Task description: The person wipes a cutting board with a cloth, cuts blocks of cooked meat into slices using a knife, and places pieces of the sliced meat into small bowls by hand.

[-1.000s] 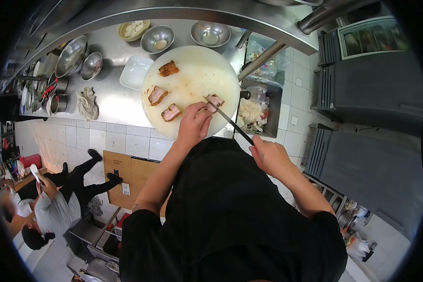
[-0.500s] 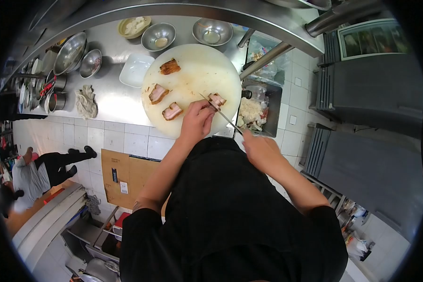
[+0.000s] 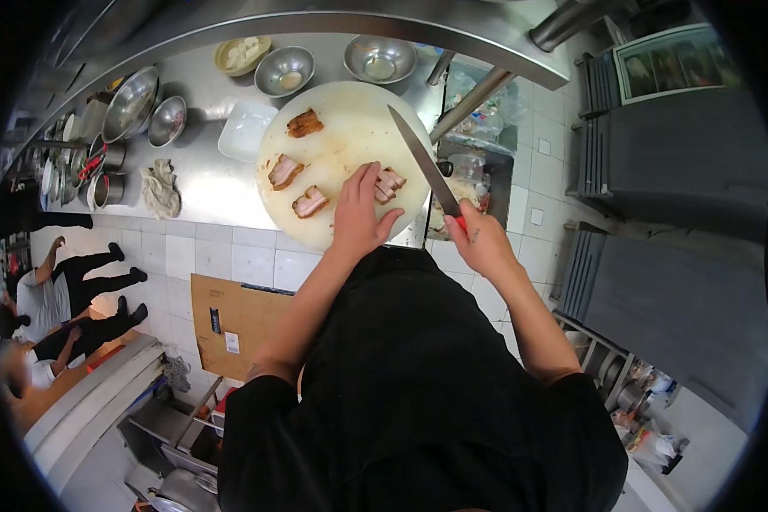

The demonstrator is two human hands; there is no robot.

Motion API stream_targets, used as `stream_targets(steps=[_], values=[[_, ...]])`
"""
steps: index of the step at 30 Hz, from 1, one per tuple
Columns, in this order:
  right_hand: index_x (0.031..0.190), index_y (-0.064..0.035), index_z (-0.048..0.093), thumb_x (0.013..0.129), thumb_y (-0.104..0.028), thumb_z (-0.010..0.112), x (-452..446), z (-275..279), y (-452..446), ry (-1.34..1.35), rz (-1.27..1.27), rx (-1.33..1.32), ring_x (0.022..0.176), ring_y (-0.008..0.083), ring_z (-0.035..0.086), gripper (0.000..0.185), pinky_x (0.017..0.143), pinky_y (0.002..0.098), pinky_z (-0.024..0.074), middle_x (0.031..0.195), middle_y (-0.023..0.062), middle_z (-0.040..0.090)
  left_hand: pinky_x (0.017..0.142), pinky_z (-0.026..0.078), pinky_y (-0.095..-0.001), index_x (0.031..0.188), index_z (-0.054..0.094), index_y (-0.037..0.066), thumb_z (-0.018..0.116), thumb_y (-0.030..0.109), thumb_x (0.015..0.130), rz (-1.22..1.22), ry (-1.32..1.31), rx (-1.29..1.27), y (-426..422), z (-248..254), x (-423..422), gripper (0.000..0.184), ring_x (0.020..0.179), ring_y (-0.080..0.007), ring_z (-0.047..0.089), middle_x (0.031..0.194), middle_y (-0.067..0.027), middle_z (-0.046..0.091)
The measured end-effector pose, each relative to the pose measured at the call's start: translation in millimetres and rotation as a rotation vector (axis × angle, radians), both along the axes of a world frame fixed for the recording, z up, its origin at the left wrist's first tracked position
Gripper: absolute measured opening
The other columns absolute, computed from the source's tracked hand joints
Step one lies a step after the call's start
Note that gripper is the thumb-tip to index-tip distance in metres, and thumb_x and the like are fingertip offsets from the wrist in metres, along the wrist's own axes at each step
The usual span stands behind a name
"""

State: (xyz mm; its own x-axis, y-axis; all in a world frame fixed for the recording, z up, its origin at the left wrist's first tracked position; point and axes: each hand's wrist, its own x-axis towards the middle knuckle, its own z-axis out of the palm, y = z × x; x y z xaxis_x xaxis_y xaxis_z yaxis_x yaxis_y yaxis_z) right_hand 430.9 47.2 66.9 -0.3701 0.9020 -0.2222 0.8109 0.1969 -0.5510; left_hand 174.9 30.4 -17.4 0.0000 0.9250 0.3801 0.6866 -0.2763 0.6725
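My right hand (image 3: 484, 245) grips a kitchen knife (image 3: 424, 160) by its red handle. The long blade is raised and points away from me over the right edge of a round white cutting board (image 3: 341, 107). On the board, my left hand (image 3: 360, 212) is stretched out with its fingertips beside a sliced piece of pork belly (image 3: 389, 184); whether they touch it I cannot tell. To the left lie two pale pork pieces with browned edges, one nearer me (image 3: 310, 202) and one farther left (image 3: 285, 172). A browner pork piece (image 3: 305, 124) rests behind them.
Behind the board are metal bowls (image 3: 286, 72) and a yellowish bowl (image 3: 243, 55) of white food. A white square dish (image 3: 246, 132) and a cloth (image 3: 160, 188) lie left. Right stands a bin (image 3: 497, 183) with scraps. Overhead runs a metal shelf (image 3: 384, 19). People (image 3: 47, 290) stand far left.
The knife has come up off the pork and swung to the right, blade now pointing away. My left hand has opened from a curled hold and flattened beside the slices. A second person appears far left.
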Motion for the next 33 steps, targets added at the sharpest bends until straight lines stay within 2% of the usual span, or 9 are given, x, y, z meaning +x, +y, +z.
stream_targets(steps=[8, 13, 15, 16, 18, 20, 22, 28, 33], values=[[0.107, -0.0015, 0.056, 0.108, -0.027, 0.068, 30, -10, -19, 0.0, -0.097, -0.106, 0.083, 0.0488, 0.073, 0.028, 0.073, 0.058, 0.0553, 0.087, 0.0238, 0.076, 0.113, 0.047, -0.0506, 0.162, 0.038, -0.006, 0.084, 0.009, 0.088, -0.001, -0.041, -0.131, 9, -27, 9, 0.089, 0.132, -0.0461, 0.056, 0.147, -0.0283, 0.056], [0.108, -0.0014, 0.057, 0.108, -0.028, 0.069, 44, -14, -29, 0.03, -0.102, -0.086, 0.084, 0.0489, 0.072, 0.029, 0.073, 0.058, 0.0551, 0.086, 0.0235, 0.075, 0.117, 0.047, -0.0503, 0.167, 0.035, -0.001, 0.086, 0.005, 0.084, -0.029, -0.027, -0.143, 10, 16, -5, 0.098, 0.137, -0.0459, 0.054, 0.154, -0.0254, 0.054], [0.108, -0.0015, 0.057, 0.108, -0.028, 0.069, 51, -9, -32, 0.04, -0.115, -0.095, 0.084, 0.0491, 0.072, 0.03, 0.073, 0.0579, 0.0551, 0.086, 0.0234, 0.075, 0.124, 0.044, -0.0498, 0.171, 0.034, 0.008, 0.086, -0.002, 0.076, -0.303, 0.204, -0.174, 19, 41, -26, 0.109, 0.147, -0.0442, 0.049, 0.159, -0.0192, 0.053], [0.109, -0.0018, 0.057, 0.108, -0.029, 0.07, 55, -6, -33, 0.026, -0.115, -0.104, 0.084, 0.0491, 0.072, 0.03, 0.073, 0.0578, 0.0551, 0.087, 0.0233, 0.075, 0.124, 0.044, -0.0498, 0.171, 0.034, 0.008, 0.086, -0.002, 0.076, -0.302, 0.207, -0.177, 26, 48, -30, 0.109, 0.147, -0.0442, 0.049, 0.159, -0.0192, 0.053], [0.11, -0.002, 0.057, 0.108, -0.029, 0.07, 60, -5, -35, 0.019, -0.106, -0.109, 0.084, 0.0491, 0.072, 0.03, 0.073, 0.0577, 0.0551, 0.087, 0.0232, 0.075, 0.128, 0.042, -0.0484, 0.172, 0.035, 0.017, 0.082, -0.009, 0.069, -0.598, 0.417, -0.189, 50, 54, -38, 0.116, 0.151, -0.0417, 0.046, 0.16, -0.013, 0.053], [0.11, -0.002, 0.057, 0.108, -0.028, 0.07, 65, -6, -37, 0.017, -0.066, -0.092, 0.084, 0.0493, 0.072, 0.03, 0.072, 0.0571, 0.0551, 0.086, 0.0234, 0.075, 0.124, 0.045, -0.0483, 0.17, 0.039, 0.019, 0.077, -0.014, 0.068, -0.654, 0.405, -0.18, 74, 44, -38, 0.113, 0.146, -0.0405, 0.05, 0.155, -0.0119, 0.058], [0.111, -0.0018, 0.057, 0.108, -0.028, 0.07, 67, -3, -40, 0.042, -0.08, -0.09, 0.084, 0.0495, 0.072, 0.03, 0.072, 0.0572, 0.0549, 0.086, 0.0236, 0.075, 0.119, 0.046, -0.0488, 0.168, 0.044, 0.018, 0.074, -0.017, 0.069, -0.811, 0.336, -0.441, 99, 41, -39, 0.108, 0.138, -0.0408, 0.055, 0.146, -0.0136, 0.063], [0.112, -0.0017, 0.057, 0.108, -0.029, 0.07, 70, -15, -54, 0.102, -0.146, -0.109, 0.083, 0.0503, 0.072, 0.031, 0.072, 0.0576, 0.0546, 0.087, 0.0239, 0.076, 0.115, 0.047, -0.049, 0.166, 0.046, 0.017, 0.073, -0.017, 0.073, -0.681, 0.305, -0.282, 149, 36, -38, 0.103, 0.134, -0.0411, 0.056, 0.141, -0.0165, 0.066], [0.111, -0.0031, 0.057, 0.108, -0.03, 0.07, 63, -15, -56, 0.075, -0.109, -0.159, 0.084, 0.0502, 0.073, 0.03, 0.073, 0.0576, 0.0554, 0.088, 0.0234, 0.077, 0.119, 0.046, -0.0482, 0.168, 0.042, 0.015, 0.078, -0.009, 0.081, -0.507, 0.241, -0.179, 83, 72, -83, 0.097, 0.137, -0.0427, 0.055, 0.15, -0.0193, 0.06]])
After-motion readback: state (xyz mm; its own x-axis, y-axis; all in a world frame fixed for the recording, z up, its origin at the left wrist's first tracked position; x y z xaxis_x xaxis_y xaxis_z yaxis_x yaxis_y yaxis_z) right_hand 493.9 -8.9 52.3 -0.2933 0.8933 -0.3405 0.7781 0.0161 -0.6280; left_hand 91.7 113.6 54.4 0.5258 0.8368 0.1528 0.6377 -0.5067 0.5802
